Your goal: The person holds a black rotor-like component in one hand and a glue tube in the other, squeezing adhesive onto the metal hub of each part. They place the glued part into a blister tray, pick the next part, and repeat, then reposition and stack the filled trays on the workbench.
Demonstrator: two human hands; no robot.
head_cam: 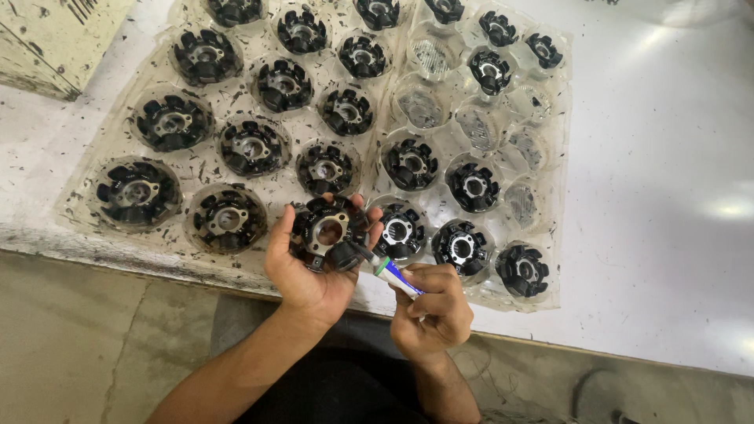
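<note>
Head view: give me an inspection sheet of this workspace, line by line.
Surface: white table, speckled with dark flecks near its front edge.
Job's things: round black toothed part in the left hand; small tube in the right hand, tip at the part.
Clutter: clear plastic trays hold similar black parts; several pockets empty.
Grippers: both hands closed on their items.
Cables: nothing seen.
Surroundings: worn pale box at top left, grey floor below.
</note>
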